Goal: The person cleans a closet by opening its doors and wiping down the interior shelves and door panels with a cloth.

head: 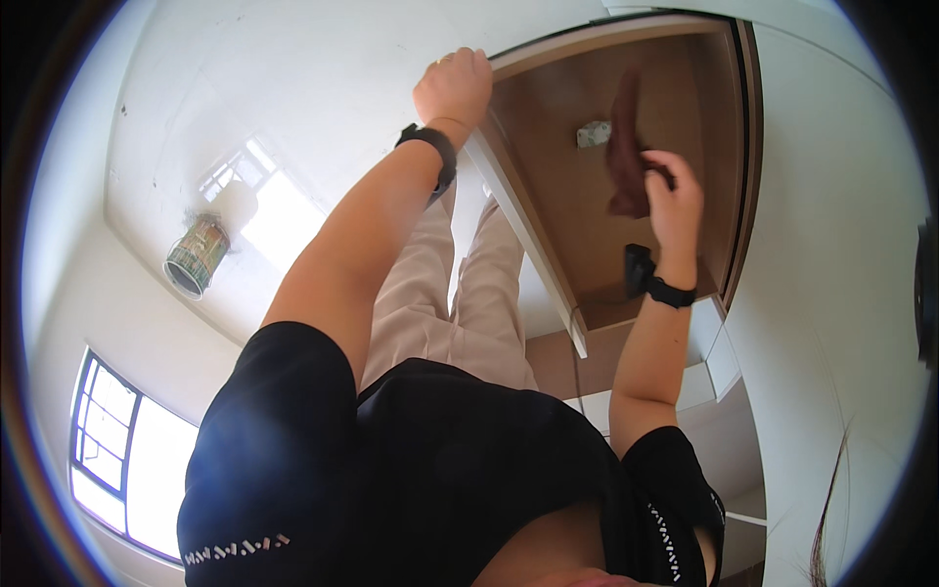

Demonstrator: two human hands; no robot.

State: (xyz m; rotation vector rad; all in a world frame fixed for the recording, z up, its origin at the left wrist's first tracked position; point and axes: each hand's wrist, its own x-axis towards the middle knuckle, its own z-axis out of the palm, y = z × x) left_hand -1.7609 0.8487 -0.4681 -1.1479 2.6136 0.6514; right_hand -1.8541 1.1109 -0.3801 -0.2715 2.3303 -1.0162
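In the head view, a wooden drawer or open cabinet box (557, 220) with a brown interior and pale front edge extends before me. My left hand (452, 86) is closed over the far end of its pale edge. Over the interior, my right hand (673, 194) pinches a dark maroon cloth (626, 147), which hangs bunched and looks slightly blurred. Just left of the cloth lies a small white patterned packet or crumpled wrapper (591, 135), partly covered by it. Each wrist wears a black strap; the right one carries a black device (640, 271).
A worn, paint-stained bucket (196, 253) stands on the glossy pale floor (169, 132) to the left. A barred window (110, 433) is at lower left. White panels (814, 242) rise close on my right. A thin cable (575, 359) hangs by the box's near corner.
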